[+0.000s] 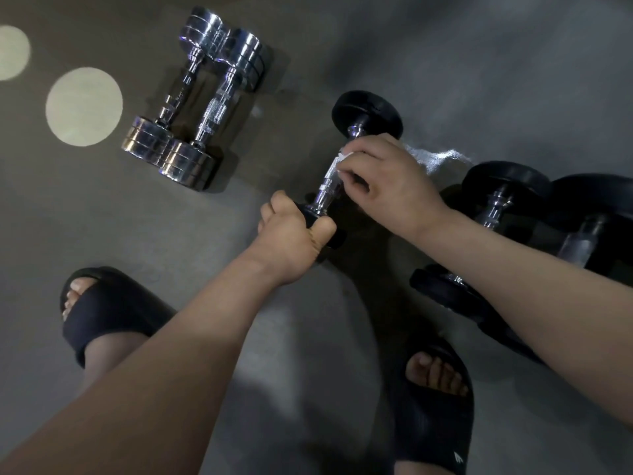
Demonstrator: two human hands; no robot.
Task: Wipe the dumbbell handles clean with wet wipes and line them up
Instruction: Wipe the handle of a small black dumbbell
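Step in hand: wiping the handle of a black dumbbell, which is lying slantwise on the grey floor mid-view. L hand is gripping the near black end plate, fingers curled round its rim, steadying it. R hand is pinching a white wet wipe betw. thumb & fingers and pressing it onto the knurled mid-part of the handle. Only a small bit of wipe is showing under the fingers.

Two chrome dumbbells are lying side by side, touching, up-left and well apart from this one. They're looking like the lined-up pair, prob. done already. More black dumbbells are sitting at the right, partly hidden behind the R forearm; count unclear. Something crinkly & shiny is lying just beyond the R hand, poss. the wipes pack, can't tell.

Next, as I'm reading it: the wipe needs working along & round the handle, incl. the smooth collars by each plate, w/ L hand rolling the dumbbell so the underside is getting covered. After that it's going parallel beside the chrome pair.
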